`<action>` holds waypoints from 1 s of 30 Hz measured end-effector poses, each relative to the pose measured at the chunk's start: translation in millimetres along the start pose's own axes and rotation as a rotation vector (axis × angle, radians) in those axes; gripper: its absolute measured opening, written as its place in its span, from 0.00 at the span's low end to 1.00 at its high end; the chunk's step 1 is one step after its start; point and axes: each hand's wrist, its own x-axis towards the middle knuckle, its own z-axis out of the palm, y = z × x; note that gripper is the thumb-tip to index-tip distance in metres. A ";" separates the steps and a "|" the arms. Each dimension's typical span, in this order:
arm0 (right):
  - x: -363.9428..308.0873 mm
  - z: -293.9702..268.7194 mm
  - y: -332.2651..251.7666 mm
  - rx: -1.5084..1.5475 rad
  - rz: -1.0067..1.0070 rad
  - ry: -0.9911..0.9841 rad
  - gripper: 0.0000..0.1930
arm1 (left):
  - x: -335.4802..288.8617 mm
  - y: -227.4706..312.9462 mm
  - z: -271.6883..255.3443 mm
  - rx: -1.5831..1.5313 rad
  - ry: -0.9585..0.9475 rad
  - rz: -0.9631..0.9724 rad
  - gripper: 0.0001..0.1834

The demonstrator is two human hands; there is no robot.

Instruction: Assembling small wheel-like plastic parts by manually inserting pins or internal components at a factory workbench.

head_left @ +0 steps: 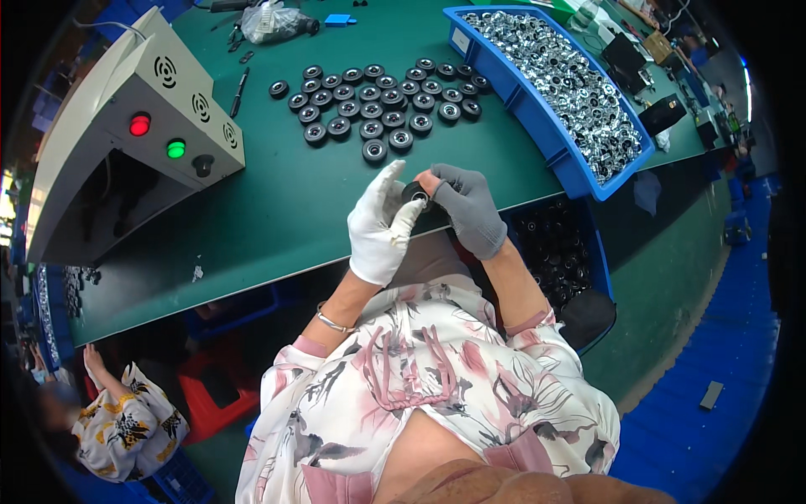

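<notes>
My left hand (pixel 375 235), in a white glove, and my right hand (pixel 472 210), in a grey glove with a bare fingertip showing, meet at the table's front edge. Between them they grip a small black wheel (pixel 412 191) with a pale metal centre. My left thumb and fingers pinch its near side, while the right fingertips press on it from the far right. Just beyond my hands, a loose group of similar black wheels (pixel 371 110) lies on the green tabletop (pixel 277 202).
A blue bin (pixel 541 134) full of shiny metal parts stands at the right. Below the table edge, another blue bin (pixel 601 260) holds black parts. A beige machine (pixel 155 92) with red and green lights occupies the left, near a black pen (pixel 240 91). Another person (pixel 130 428) sits lower left.
</notes>
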 end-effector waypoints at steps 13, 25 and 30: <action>-1.2 12.8 2.8 -0.064 -0.185 0.156 0.06 | 2.5 3.0 -2.7 0.312 0.120 0.123 0.33; -16.2 25.2 -3.3 -0.382 -0.644 0.320 0.22 | -2.8 16.5 -8.7 -0.940 -0.169 -0.425 0.23; -12.9 9.5 0.8 -0.391 -0.610 0.121 0.24 | -1.2 13.5 -9.3 -0.995 -0.222 -0.525 0.30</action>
